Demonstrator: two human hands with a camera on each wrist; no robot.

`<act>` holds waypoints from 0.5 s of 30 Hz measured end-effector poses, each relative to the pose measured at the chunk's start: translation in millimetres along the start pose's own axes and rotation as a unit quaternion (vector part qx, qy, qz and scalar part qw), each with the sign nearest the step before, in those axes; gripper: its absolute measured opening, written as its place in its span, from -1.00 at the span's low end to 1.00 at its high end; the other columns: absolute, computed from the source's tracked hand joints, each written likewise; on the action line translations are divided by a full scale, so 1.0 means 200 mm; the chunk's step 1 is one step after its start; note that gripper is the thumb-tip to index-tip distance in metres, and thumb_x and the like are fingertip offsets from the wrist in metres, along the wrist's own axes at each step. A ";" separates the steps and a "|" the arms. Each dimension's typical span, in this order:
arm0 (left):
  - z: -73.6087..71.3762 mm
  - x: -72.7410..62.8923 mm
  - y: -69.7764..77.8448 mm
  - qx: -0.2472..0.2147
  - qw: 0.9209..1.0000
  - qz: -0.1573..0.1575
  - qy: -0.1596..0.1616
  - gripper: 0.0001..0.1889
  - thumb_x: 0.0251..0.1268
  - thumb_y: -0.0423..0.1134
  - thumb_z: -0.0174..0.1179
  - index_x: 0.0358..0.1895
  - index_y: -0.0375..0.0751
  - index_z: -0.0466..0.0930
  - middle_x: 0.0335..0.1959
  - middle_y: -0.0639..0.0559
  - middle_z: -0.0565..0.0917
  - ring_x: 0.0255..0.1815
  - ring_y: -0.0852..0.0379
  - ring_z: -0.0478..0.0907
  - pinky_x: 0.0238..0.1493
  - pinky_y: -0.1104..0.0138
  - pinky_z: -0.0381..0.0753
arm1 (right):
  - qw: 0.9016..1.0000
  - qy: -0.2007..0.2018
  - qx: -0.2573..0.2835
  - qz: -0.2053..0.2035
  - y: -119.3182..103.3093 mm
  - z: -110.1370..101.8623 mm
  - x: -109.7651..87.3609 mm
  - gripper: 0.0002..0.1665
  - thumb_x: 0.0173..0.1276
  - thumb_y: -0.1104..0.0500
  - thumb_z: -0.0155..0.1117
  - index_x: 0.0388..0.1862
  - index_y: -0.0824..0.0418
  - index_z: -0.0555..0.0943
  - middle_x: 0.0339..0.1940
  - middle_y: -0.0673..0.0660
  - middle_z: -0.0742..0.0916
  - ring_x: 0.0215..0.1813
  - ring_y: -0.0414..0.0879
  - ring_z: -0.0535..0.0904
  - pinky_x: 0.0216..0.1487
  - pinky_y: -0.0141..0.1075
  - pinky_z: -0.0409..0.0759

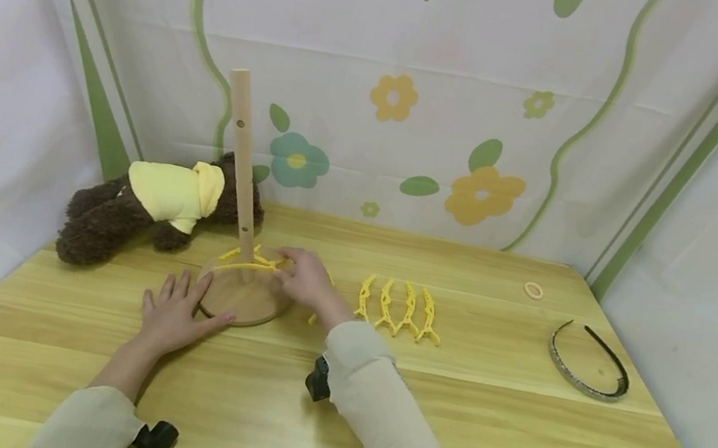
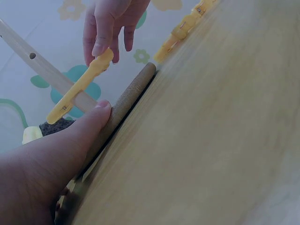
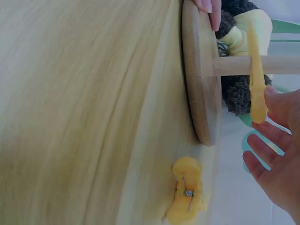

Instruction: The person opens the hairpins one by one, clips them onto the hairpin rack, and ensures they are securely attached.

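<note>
A wooden stand has a round base (image 1: 248, 299) and an upright post (image 1: 243, 155) with holes in it. My left hand (image 1: 175, 316) rests at the base's near-left edge, fingers spread, its thumb (image 2: 96, 117) lying on the rim. Above the base, my right hand (image 1: 309, 279) pinches one end of a yellow alligator hair clip (image 3: 256, 79) between thumb and index finger. That clip is held up beside the post, and its far end points left. In the head view, more yellow shows around the post's foot, partly hidden.
Several yellow hair clips (image 1: 407, 311) lie in a row right of the stand. A brown plush toy (image 1: 100, 218) in a yellow hoodie lies behind at left. To the right are a dark headband (image 1: 589, 390) and a small pale ring (image 1: 533, 291). A patterned cloth backs the table.
</note>
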State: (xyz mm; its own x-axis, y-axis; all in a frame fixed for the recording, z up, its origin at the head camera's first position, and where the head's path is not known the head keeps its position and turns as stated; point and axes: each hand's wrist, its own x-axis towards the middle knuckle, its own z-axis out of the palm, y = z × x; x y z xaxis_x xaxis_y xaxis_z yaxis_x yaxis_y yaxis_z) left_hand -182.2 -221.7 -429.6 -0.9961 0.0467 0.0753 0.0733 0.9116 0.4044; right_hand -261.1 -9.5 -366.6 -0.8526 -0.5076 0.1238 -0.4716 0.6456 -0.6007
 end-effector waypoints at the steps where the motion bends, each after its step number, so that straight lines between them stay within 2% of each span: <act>1: 0.00 0.00 0.00 0.000 1.000 0.000 0.000 -0.03 -0.04 0.40 -0.11 0.35 -0.16 -0.13 0.26 -0.45 -0.16 0.23 -0.39 -0.34 -0.06 -0.29 -0.47 | 1.000 0.004 0.006 0.000 0.01 -0.01 -0.01 -0.47 0.23 0.13 0.13 0.18 0.22 0.35 0.12 0.11 0.46 0.14 -0.04 0.31 0.08 -0.28 0.28; 6: 0.00 -0.01 -0.01 0.001 1.000 0.001 -0.001 -0.02 -0.05 0.41 -0.11 0.35 -0.16 -0.14 0.27 -0.45 -0.16 0.23 -0.39 -0.35 -0.05 -0.29 -0.48 | 0.999 0.031 0.034 -0.009 0.05 -0.08 -0.05 -0.42 0.19 0.06 0.16 0.19 0.20 0.34 0.13 0.10 0.45 0.15 -0.04 0.30 0.11 -0.24 0.24; 11: 0.00 -0.01 -0.01 0.001 1.000 0.001 -0.001 -0.01 -0.06 0.42 -0.11 0.36 -0.13 -0.17 0.27 -0.45 -0.16 0.23 -0.39 -0.35 -0.06 -0.29 -0.49 | 0.998 0.058 0.016 -0.034 0.13 -0.19 -0.12 -0.40 0.17 0.02 0.18 0.17 0.23 0.35 0.13 0.12 0.45 0.12 -0.02 0.34 0.09 -0.21 0.26; 15: 0.00 0.00 -0.01 0.001 1.000 0.003 0.002 -0.02 -0.06 0.41 -0.10 0.35 -0.13 -0.16 0.27 -0.45 -0.16 0.23 -0.40 -0.35 -0.05 -0.28 -0.48 | 0.996 0.080 0.008 -0.044 0.21 -0.31 -0.22 -0.40 0.17 0.04 0.19 0.15 0.27 0.36 0.10 0.16 0.47 0.10 0.02 0.34 0.09 -0.15 0.25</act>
State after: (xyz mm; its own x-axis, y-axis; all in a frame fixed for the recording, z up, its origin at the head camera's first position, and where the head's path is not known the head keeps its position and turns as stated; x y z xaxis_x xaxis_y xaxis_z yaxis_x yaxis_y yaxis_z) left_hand -182.3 -223.7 -431.6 -0.9954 0.0504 0.0815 0.0792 0.9118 0.4030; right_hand -258.2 75.2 -348.3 -0.8341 -0.4627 0.3002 -0.5430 0.5936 -0.5939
